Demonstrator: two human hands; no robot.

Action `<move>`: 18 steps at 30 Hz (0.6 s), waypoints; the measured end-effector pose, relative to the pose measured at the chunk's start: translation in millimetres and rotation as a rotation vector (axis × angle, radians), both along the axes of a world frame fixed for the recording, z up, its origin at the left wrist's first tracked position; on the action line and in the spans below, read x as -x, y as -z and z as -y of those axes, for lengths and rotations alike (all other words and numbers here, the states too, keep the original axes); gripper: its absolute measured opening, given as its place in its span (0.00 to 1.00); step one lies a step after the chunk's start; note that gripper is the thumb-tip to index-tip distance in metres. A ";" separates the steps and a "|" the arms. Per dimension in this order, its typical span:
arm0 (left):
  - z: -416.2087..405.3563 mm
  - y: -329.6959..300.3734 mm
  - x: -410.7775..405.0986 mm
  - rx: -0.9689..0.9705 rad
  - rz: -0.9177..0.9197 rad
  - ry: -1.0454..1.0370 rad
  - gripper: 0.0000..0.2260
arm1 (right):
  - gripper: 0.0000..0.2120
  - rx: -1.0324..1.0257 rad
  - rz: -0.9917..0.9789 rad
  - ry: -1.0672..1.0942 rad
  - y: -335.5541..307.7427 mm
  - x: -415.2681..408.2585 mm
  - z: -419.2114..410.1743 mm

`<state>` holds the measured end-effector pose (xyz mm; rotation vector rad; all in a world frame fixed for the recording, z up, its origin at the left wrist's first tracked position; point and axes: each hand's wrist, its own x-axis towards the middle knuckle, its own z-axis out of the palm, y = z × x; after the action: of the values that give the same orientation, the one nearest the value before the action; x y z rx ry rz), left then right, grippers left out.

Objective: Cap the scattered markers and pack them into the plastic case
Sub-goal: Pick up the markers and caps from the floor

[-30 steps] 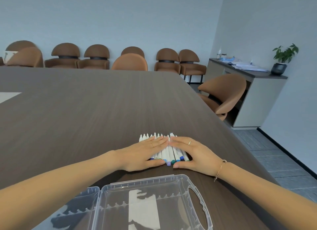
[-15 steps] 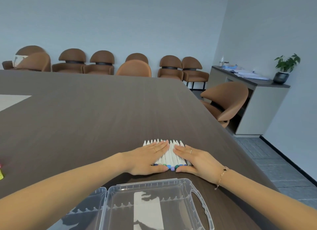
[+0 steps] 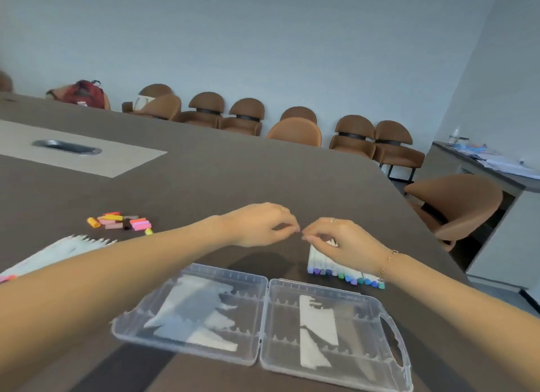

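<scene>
Markers lie in two groups on our dark wood-grain bench [image 3: 263,172]: at far left a blurred row of white uncapped markers [image 3: 67,245], with loose pink, orange and yellow caps [image 3: 119,221] just beyond them. Our left hand [image 3: 260,225] hovers with fingers curled, holding nothing we can see. Below it the clear plastic case [image 3: 263,313] lies open and bare. Our right hand [image 3: 339,239] hangs loosely curled over the white markers with blue and green end caps [image 3: 344,272]; whether it touches them we cannot tell. Nudged, that tidy row could roll apart, and colours could be mismatched when capping. No writing is legible.
</scene>
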<state>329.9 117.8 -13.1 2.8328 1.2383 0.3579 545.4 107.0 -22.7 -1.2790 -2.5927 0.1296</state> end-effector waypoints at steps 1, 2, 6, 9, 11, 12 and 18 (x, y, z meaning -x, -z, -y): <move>18.0 -8.5 23.6 -0.012 0.017 -0.051 0.13 | 0.12 0.006 -0.010 -0.074 -10.1 31.8 8.0; 38.7 -16.0 51.1 -0.025 0.025 -0.111 0.12 | 0.11 0.002 -0.008 -0.150 -19.6 66.4 18.1; 161.9 -43.1 186.6 -0.027 0.115 -0.445 0.13 | 0.09 -0.036 -0.163 -0.449 -44.8 225.7 80.4; 292.9 -41.7 295.1 0.057 0.143 -0.812 0.14 | 0.11 0.162 -0.214 -0.661 -51.3 354.9 155.2; 394.2 -27.0 357.6 0.122 0.144 -1.060 0.14 | 0.12 0.255 -0.158 -0.795 -48.9 444.2 216.5; 444.0 -14.7 385.6 0.161 0.152 -1.181 0.14 | 0.12 0.302 -0.154 -0.848 -43.5 487.2 249.8; 651.6 120.5 505.0 0.527 0.410 -1.638 0.13 | 0.12 0.659 0.008 -1.014 83.4 679.4 419.5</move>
<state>-175.0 -533.9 -133.6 0.7454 2.5831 0.4307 -134.0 -312.6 -106.0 0.0802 -3.0268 1.2052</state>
